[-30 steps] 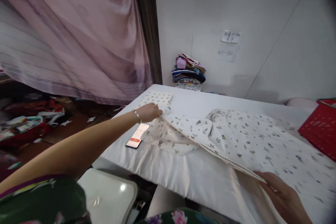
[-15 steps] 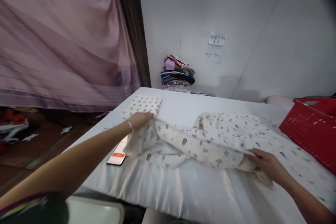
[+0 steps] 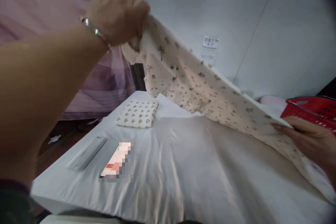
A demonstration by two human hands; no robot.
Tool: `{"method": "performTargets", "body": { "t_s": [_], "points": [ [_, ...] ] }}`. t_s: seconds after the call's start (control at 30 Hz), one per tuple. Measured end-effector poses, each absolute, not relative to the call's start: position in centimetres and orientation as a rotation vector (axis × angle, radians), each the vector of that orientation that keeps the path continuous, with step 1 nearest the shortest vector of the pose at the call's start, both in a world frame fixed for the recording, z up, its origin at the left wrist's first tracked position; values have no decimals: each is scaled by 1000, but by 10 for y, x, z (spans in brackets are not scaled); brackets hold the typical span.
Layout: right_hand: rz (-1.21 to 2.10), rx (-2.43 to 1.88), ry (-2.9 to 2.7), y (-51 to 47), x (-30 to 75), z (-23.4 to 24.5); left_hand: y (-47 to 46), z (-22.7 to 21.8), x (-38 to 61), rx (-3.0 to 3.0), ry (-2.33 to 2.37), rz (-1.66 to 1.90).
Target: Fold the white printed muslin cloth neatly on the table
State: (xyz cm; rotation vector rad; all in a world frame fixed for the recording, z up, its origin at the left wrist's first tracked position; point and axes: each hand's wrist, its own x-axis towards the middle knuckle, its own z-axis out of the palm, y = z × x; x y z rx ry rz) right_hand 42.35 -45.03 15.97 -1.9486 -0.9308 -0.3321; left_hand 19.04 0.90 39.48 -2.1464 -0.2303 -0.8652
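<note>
A white cloth with small scattered prints [image 3: 194, 80] is stretched in the air between my two hands, slanting down from left to right. My left hand [image 3: 120, 17], with a silver bracelet at the wrist, is raised high and closed on one end of its upper edge. Lower, at the right, my right hand [image 3: 312, 136] pinches the same edge. Part of the cloth hangs below the edge, and its far right end trails past my right hand. Beneath it, a folded cloth with grey prints [image 3: 138, 113] lies flat on the white-covered table [image 3: 178, 168].
A lit phone [image 3: 117, 161] and a flat clear-wrapped item [image 3: 88, 154] lie on the table's left side. At the right stands a red basket [image 3: 309, 108] with a metal handle. Paper notes [image 3: 210, 42] are stuck on the wall. Pink drapery [image 3: 52, 42] hangs at the left.
Both hands have lifted the printed cloth off the table, the left hand rising most. My right hand has moved right and slightly up. The phone is now fully uncovered.
</note>
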Motion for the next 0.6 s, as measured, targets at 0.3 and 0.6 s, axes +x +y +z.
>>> {"method": "performTargets", "body": {
  "t_s": [0.3, 0.6],
  "points": [
    [406, -2201, -1632, -421, 325, 41, 30, 142, 28, -2718, -543, 3],
    [264, -2414, -1683, -424, 286, -33, 16, 57, -17, -2820, -613, -110]
  ]
}}
